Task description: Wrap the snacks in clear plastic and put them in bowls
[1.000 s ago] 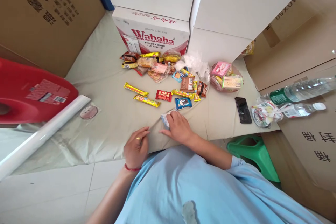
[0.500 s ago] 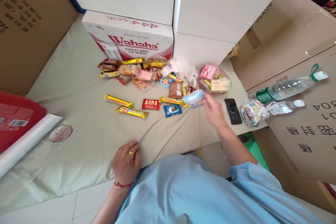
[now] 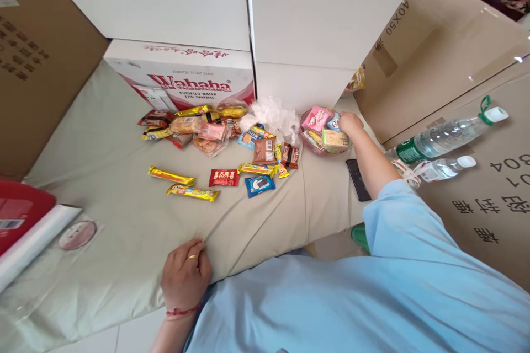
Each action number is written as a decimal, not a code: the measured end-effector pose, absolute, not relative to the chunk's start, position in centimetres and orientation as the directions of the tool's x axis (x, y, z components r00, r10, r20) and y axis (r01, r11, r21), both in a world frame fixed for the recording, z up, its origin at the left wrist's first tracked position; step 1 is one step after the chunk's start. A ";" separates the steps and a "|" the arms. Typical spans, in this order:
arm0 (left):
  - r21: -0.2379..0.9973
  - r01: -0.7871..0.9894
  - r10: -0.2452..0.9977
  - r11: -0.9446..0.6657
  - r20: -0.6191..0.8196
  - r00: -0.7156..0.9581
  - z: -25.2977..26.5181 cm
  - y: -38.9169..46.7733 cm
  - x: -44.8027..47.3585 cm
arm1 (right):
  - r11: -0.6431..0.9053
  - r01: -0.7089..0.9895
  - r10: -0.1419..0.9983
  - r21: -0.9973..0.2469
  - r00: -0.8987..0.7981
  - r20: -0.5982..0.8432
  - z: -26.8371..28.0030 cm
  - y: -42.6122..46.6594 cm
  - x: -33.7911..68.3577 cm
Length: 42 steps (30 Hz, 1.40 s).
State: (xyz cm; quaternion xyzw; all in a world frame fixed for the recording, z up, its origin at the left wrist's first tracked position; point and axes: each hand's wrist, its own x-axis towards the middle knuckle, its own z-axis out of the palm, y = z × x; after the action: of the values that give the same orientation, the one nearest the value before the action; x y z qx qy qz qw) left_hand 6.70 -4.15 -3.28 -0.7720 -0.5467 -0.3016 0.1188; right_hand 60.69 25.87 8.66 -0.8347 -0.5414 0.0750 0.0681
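Note:
My right hand [image 3: 350,123] reaches into the round clear bowl [image 3: 311,148], its fingers closed on a small blue snack packet [image 3: 333,122]. Around that packet in the bowl lie a pink snack pack [image 3: 317,118] and a pale green-and-yellow pack [image 3: 335,139]. My left hand [image 3: 186,271] rests knuckles up on the front edge of the bedding, fingers curled in, with nothing visible in it. Ahead of it are two yellow snack bars [image 3: 192,192], a red packet [image 3: 223,177] and a dark blue packet [image 3: 259,185].
Bread and snack packs [image 3: 188,124] are heaped before the Wahaha carton [image 3: 186,80]. Crumpled clear plastic [image 3: 271,116] lies beside the bowl. A phone [image 3: 359,182] is under my right forearm; two bottles [image 3: 451,133] lie at the right by cardboard boxes [image 3: 447,38]. A red container [image 3: 25,209] stands left.
My right hand has carried the blue packet rightward and away from me, from above the loose snacks into the bowl. The view has shifted; my left hand stays resting on the bedding.

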 end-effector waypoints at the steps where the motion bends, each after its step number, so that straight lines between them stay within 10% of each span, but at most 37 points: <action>1: 0.149 0.916 0.775 -0.373 0.593 0.220 -3.3 -4.1 6.7 | -0.417 0.899 0.909 -0.136 0.411 -0.068 8.3 25.6 60.4; 10: 0.164 0.911 0.784 -0.379 0.580 0.222 -3.6 -4.2 6.4 | -0.372 0.927 0.923 0.041 0.366 0.120 9.1 23.8 59.6; 17: 0.242 0.899 0.804 -0.366 0.569 0.174 -3.8 -4.5 6.6 | -0.198 0.960 0.875 -0.200 0.265 0.405 13.7 21.1 56.3; 23: 0.266 0.895 0.820 -0.359 0.548 0.166 -3.9 -4.6 6.5 | 0.297 0.944 0.954 -0.145 -0.287 0.090 12.3 17.2 45.3; 28: 0.303 0.889 0.838 -0.344 0.527 0.144 -4.1 -4.8 6.5 | 0.115 0.993 0.989 0.037 -0.111 -0.097 8.6 18.4 40.8; 37: 0.670 0.723 0.893 -0.169 0.415 -0.177 -4.4 -5.5 5.9 | 0.017 0.967 0.983 -0.253 0.030 0.180 7.6 15.4 43.4; 42: 0.672 0.720 0.925 -0.174 0.361 -0.114 -3.9 -4.8 5.9 | -0.047 0.983 0.998 -0.178 0.055 0.039 5.3 14.3 42.8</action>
State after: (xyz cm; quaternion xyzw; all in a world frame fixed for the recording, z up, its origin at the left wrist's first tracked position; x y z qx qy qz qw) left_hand 5.92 -4.76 -3.93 -0.6531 -0.6298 -0.4004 -0.1284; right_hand 42.83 14.32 5.29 -0.7221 -0.6857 0.0476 0.0782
